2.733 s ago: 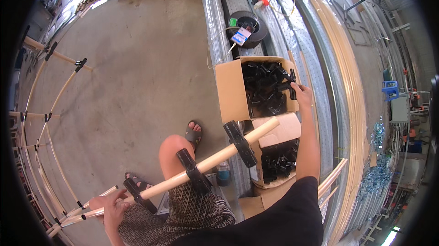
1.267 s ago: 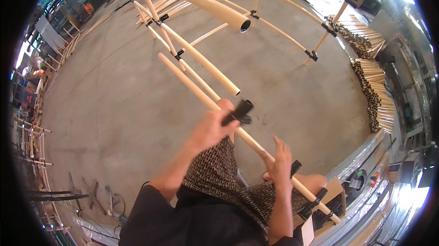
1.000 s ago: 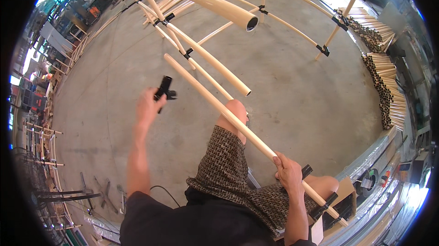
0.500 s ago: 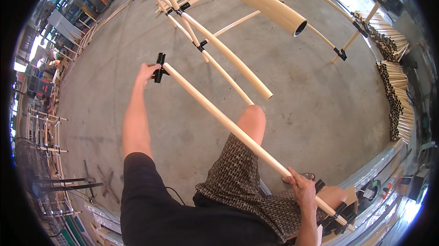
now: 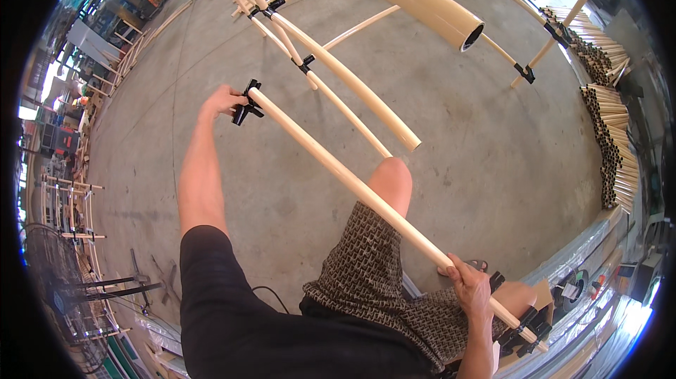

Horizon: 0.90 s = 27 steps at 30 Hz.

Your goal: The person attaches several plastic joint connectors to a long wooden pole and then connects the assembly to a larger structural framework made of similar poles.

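A long cream pipe [image 5: 338, 168] slants across my lap, from the far left down to the near right. My right hand [image 5: 470, 284] is wrapped round it close to its near end. Out at arm's length, my left hand [image 5: 224, 100] grips a black pipe joint [image 5: 246, 103] at the pipe's far end; the fingertips are partly hidden behind the joint. Further black joints [image 5: 529, 324] sit about the near end, below my right hand.
A frame of cream pipes [image 5: 345, 115] and black joints stands ahead, one thick pipe end [image 5: 468, 35] jutting toward me. Stacked pipes [image 5: 611, 146] lie at the right. A fan [image 5: 67, 294] stands at the near left, and a cardboard box [image 5: 542, 296] at the near right.
The black joint at the far end has turned and tilted with my left hand, which shifted slightly left. My right hand keeps its grip, and the pipe has barely moved.
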{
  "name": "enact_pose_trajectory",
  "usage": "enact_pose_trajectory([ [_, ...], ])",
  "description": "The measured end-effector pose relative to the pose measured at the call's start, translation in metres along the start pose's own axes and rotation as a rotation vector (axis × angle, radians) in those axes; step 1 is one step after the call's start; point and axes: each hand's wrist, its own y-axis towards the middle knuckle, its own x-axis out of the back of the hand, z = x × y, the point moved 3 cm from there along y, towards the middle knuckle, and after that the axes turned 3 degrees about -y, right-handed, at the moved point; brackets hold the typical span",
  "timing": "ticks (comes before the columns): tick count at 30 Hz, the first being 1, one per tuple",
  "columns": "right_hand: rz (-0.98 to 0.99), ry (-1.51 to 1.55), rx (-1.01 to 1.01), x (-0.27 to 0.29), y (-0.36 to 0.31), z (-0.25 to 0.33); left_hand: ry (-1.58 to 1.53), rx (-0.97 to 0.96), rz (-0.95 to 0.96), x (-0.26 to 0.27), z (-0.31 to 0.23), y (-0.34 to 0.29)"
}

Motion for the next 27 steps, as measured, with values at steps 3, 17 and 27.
enact_pose_trajectory([
  [3,0.009,0.025,-0.001,0.003,0.002,0.004,-0.056,0.048,0.063,0.004,0.001,0.002],
  [17,0.001,-0.020,0.013,0.008,0.005,0.008,0.020,-0.016,0.330,0.018,-0.038,0.034],
  [27,0.007,-0.030,-0.043,0.008,0.006,0.007,0.036,-0.071,0.363,0.020,-0.037,0.023],
])
